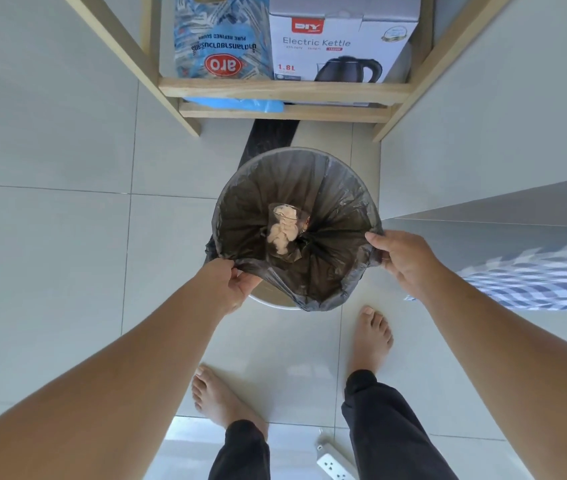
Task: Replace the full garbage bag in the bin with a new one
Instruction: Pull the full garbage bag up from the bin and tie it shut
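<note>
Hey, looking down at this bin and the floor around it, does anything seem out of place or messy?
One thing: a white power strip lies loose on the floor tiles beside the person's feet, where it could be stepped on. Otherwise nothing is spilled; both hands, left hand and right hand, hold the garbage bag rim at the bin.

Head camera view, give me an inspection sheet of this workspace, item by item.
Surface: pale tiled floor; bare feet stand on it.
Job's things: bin with a black garbage bag in it, the near edge pulled off the rim; crumpled trash lies inside. A black strip, perhaps another bag, lies behind the bin.
Clutter: sugar pack and electric kettle box on the wooden shelf; a blue plastic item below.
Hands: left hand and right hand each pinch the bag's edge.
Cables: white power strip by the right foot.
Surroundings: checked cloth at right.
</note>
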`<state>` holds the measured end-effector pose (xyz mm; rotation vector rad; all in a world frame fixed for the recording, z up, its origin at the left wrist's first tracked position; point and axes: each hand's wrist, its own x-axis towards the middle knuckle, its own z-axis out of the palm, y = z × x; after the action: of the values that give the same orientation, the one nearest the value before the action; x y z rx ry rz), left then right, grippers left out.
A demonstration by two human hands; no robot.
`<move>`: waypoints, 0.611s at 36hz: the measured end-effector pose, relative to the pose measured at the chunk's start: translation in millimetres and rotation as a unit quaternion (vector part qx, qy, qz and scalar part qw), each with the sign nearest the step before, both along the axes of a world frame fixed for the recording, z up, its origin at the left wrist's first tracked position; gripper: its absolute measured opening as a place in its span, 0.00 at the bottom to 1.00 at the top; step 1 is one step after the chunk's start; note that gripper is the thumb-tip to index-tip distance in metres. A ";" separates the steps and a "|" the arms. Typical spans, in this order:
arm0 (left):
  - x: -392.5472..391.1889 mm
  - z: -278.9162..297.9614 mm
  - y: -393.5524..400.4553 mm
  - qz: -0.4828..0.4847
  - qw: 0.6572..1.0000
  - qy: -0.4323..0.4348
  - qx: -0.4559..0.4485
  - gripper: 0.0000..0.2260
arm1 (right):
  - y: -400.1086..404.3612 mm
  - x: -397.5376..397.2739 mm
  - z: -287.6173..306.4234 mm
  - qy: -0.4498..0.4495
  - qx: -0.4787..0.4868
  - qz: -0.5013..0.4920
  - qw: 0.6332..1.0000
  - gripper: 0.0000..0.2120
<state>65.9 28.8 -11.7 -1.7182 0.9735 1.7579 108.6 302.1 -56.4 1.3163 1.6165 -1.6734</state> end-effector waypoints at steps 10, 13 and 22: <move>-4.0 8.3 -5.5 0.001 1.000 -0.002 -0.002 0.13 | -12.1 11.9 15.2 0.022 0.268 0.077 0.960 0.23; -5.5 10.5 -14.2 -0.033 0.999 -0.009 -0.007 0.17 | -15.6 3.9 19.6 0.037 0.226 0.016 0.973 0.21; -8.3 20.7 -26.8 -0.270 0.957 0.053 -0.091 0.19 | 0.7 -31.6 33.0 0.006 -0.044 -0.301 0.953 0.22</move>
<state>57.6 1.9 9.0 -1.2928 1.5228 1.4394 77.0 302.8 -23.4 1.8801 1.1877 -2.0589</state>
